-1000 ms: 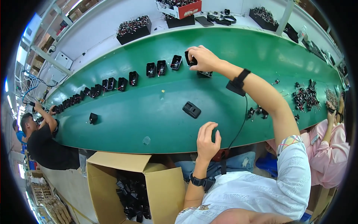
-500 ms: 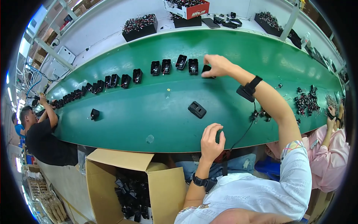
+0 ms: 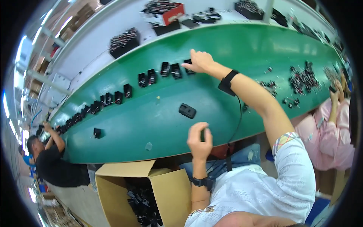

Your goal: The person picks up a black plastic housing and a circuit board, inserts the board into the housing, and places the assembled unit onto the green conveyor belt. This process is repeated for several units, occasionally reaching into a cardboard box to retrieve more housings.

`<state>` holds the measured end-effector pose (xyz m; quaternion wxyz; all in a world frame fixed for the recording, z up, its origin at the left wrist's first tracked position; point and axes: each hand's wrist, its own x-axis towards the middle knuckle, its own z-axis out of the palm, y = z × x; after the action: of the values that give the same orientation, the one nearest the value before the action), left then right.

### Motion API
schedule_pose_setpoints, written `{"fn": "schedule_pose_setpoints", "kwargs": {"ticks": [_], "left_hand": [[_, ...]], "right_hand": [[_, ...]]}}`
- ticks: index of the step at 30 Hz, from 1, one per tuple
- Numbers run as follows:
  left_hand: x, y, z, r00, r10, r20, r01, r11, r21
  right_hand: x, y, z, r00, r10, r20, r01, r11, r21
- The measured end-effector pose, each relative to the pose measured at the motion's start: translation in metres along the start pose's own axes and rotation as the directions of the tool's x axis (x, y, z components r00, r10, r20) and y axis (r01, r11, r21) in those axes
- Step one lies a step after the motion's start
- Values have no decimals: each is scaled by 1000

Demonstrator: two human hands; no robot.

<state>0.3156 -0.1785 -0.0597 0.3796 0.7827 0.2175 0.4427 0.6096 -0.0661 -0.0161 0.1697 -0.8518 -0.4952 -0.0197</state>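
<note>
a long green-topped bench (image 3: pixel 257 41) stretches from left to right, backed by a white ledge (image 3: pixel 96 66) and a pale panel wall (image 3: pixel 123 17). bright tube lights (image 3: pixel 6 108) glow at the far left, with grey floor (image 3: pixel 85 195) lower down.

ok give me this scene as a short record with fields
row: open black housings on a green table
right hand: at the rightmost visible housing, contact unclear
left hand: fingers curled, nothing visible in it
nearest left hand: black plastic case, apart from the row
box: open cardboard box, black parts inside
table's right side: pile of small wired parts
</note>
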Motion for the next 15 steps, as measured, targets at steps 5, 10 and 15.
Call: {"fn": "schedule_pose_setpoints", "kwargs": {"ticks": [5, 10, 15], "left_hand": [[39, -10, -46, 992, -115, -46, 123, 952, 280], [46, -38, -29, 984, -167, 63, 124, 891, 437], [30, -29, -3, 974, -140, 178, 74, 940, 334]], "right_hand": [[-100, 49, -109, 965, -234, 114, 225, 970, 90], [-237, 73, -134, 976, 6, 217, 6, 999, -54], [-299, 83, -84, 938, 333, 97, -344, 926, 152]]}}
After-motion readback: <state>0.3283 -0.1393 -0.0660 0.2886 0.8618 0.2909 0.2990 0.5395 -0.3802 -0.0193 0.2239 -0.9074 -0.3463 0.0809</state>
